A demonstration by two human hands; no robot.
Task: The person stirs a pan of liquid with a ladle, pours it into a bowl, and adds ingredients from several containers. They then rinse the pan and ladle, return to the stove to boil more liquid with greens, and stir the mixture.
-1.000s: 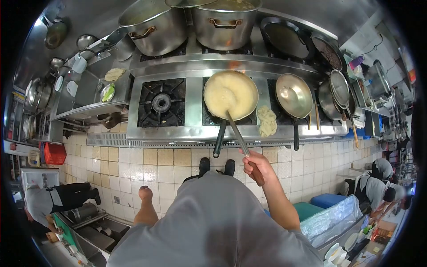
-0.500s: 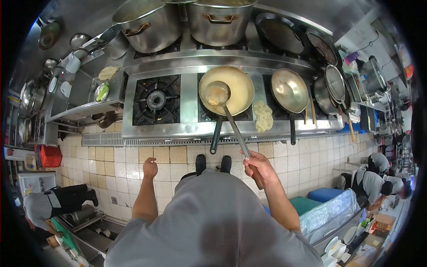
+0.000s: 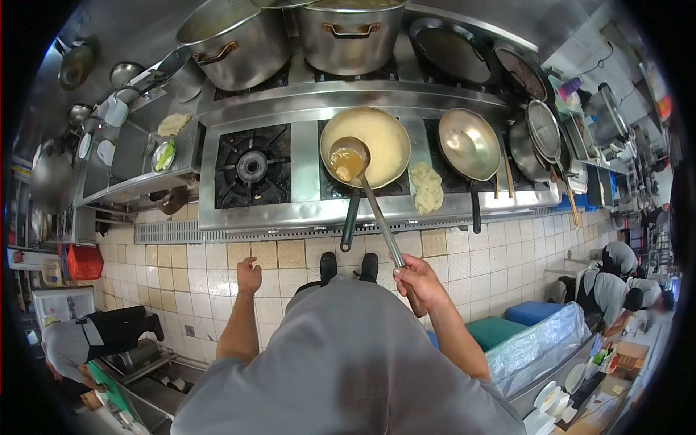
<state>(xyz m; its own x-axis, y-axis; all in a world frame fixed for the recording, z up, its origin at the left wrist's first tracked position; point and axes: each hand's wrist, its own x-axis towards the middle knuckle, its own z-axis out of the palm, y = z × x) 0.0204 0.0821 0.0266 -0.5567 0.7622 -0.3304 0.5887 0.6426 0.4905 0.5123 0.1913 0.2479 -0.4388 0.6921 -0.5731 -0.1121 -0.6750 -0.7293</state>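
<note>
My right hand (image 3: 420, 283) is closed round the handle of a long ladle (image 3: 380, 217). The ladle's bowl rests over a frying pan (image 3: 377, 138) coated with pale, creamy liquid. Brownish broth and a pale lump show inside the bowl. The pan sits on a burner of the steel stove, its black handle (image 3: 351, 221) pointing toward me, untouched. My left hand (image 3: 249, 276) hangs out to the left over the floor, fingers loosely bent and a little apart, holding nothing. A crumpled cloth (image 3: 426, 187) lies on the stove just right of the pan.
Right of the cloth sits a second frying pan (image 3: 470, 145). Large stockpots (image 3: 243, 51) stand along the back, and a bare burner (image 3: 251, 167) is at left. A small bowl with green pieces (image 3: 165, 154) lies on the left counter. Other people (image 3: 605, 293) work at both sides.
The ladle's bowl has shifted slightly and now shows more brown broth with a pale lump. My left hand's fingers have loosened a little. The camera view has moved slightly.
</note>
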